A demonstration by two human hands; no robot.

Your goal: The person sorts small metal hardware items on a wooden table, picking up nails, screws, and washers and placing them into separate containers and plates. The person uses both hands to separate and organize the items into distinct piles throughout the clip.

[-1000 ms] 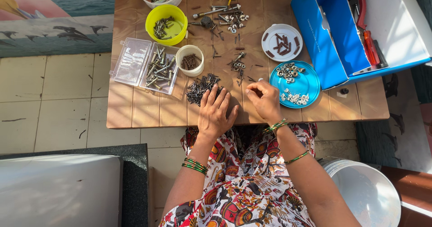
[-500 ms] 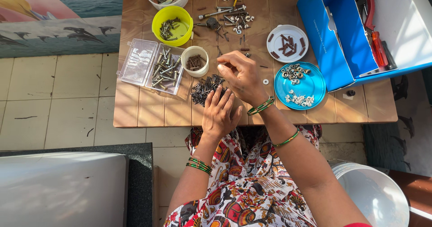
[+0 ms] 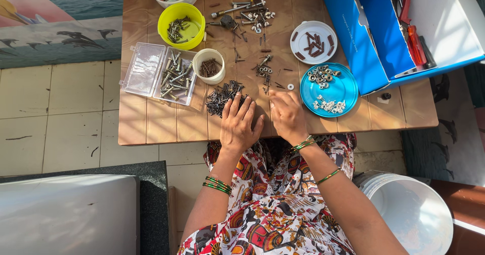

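My left hand (image 3: 240,124) lies flat near the front edge of the wooden table (image 3: 151,126). Its spread fingers touch a pile of dark screws (image 3: 222,96). Beside it, my right hand (image 3: 287,116) rests on the table with its fingers bent down to the wood. Whether it pinches anything is hidden. A small white washer (image 3: 290,87) lies just beyond its fingertips. To the right is a blue plate (image 3: 346,86) holding nuts and white pieces.
A small white cup (image 3: 209,65), a clear compartment box of bolts (image 3: 161,75), a yellow bowl (image 3: 188,20) and a white plate (image 3: 303,53) stand further back among loose hardware. An open blue box (image 3: 384,33) fills the right side. A white bucket (image 3: 414,214) stands on the floor.
My right hand reached towards the middle of the table near the white cup, then drew back to the front edge beside my left hand. The left hand barely moved.
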